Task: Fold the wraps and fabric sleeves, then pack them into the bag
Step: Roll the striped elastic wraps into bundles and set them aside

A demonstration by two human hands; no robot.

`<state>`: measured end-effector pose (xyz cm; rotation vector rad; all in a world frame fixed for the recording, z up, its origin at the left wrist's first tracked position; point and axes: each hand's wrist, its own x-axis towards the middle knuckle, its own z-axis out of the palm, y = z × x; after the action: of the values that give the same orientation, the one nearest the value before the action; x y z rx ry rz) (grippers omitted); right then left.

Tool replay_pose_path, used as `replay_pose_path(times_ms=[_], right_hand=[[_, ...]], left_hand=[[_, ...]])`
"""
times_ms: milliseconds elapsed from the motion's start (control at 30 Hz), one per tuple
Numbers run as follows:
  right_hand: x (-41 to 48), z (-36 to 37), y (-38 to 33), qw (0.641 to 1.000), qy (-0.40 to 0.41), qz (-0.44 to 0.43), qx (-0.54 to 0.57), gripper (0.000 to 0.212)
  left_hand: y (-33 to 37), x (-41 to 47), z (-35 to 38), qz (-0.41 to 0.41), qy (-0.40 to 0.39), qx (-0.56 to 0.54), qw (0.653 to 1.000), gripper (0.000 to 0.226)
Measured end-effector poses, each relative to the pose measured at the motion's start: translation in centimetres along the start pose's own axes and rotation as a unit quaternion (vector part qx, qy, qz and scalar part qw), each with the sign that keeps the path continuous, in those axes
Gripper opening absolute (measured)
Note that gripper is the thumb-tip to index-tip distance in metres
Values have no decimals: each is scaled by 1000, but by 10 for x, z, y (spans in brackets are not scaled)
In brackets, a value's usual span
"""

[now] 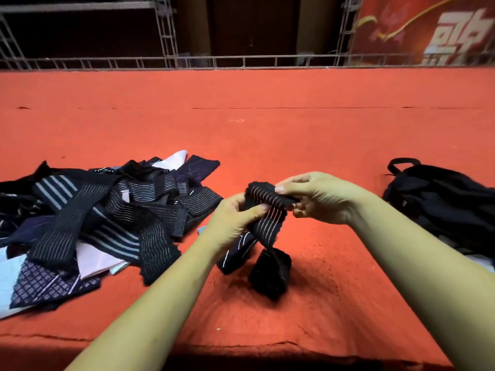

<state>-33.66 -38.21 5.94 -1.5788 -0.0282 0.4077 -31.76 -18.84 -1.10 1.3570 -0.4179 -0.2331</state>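
Elastic wrap (267,212), black with thin pale stripes, is held up over the tabletop (267,129) between both hands. The left hand (235,218) pinches its middle with thumb on top, and the right hand (318,199) is clamped on the folded upper end. Its tail (270,274) hangs and crumples onto the red cloth, beside a dark sleeve (235,253) under the left wrist.

The wrap looks light, limp and stretchy, so a fold will likely spring open unless it is pinched flat. The frayed ends seem the best places to grip, squared together. Nothing about it is fragile.

The pile (107,215) of unfolded wraps and sleeves lies just left of the hands, tangled and overlapping. The bag (439,204) slumps well apart on the right, its mouth hard to make out. Open red cloth runs between them and far beyond. The front edge (241,346) sits close under the forearms, so a trailing end could slip off it.
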Motion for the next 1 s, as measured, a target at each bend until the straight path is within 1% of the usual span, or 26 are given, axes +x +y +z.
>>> replay_pose_path(times_ms=[67,133,200,300,367,400,467,500,567,633,667,733,800,900,1000], right_hand=[[1,-4,5,999,19,14,-44,10],[3,-7,5,994,57,19,-96,8],[5,-10,2,986,96,8,-137,15],[8,-14,-2,978,142,-23,-149,16],[12,-16,-5,974,194,-36,-111,17],[14,-17,-5,970,227,-46,-70,19],[18,-18,-8,959,275,-72,13,19],[18,-18,-9,955,283,-85,38,18],[19,-16,-10,951,279,-115,63,16],[22,-12,-11,945,279,-153,69,17],[23,-9,-12,941,286,-172,61,18],[26,-5,-12,933,297,-200,34,22],[28,-3,-9,929,299,-218,10,23],[27,2,1,931,281,-233,-24,23],[25,7,15,927,277,-237,-86,19]], left_hand=[[2,0,-4,-1,12,56,998,14],[3,0,-6,-4,4,85,996,14],[5,-3,-8,-15,-38,98,994,18],[10,-10,-7,-76,-123,82,986,15],[11,-13,-8,-117,-159,78,977,7],[10,-15,-8,-129,-168,63,975,9],[9,-19,-6,-144,-163,24,976,7],[10,-22,-5,-148,-151,2,977,7],[5,-26,-4,-162,-146,-71,973,21],[-2,-30,-2,-187,-177,-145,955,29],[-7,-32,-1,-196,-189,-164,948,29],[-15,-34,4,-202,-178,-170,948,23],[-26,-33,8,-193,-132,-176,956,23],[-41,-30,10,-195,-54,-213,956,27],[-48,-27,11,-227,-19,-254,940,41]])
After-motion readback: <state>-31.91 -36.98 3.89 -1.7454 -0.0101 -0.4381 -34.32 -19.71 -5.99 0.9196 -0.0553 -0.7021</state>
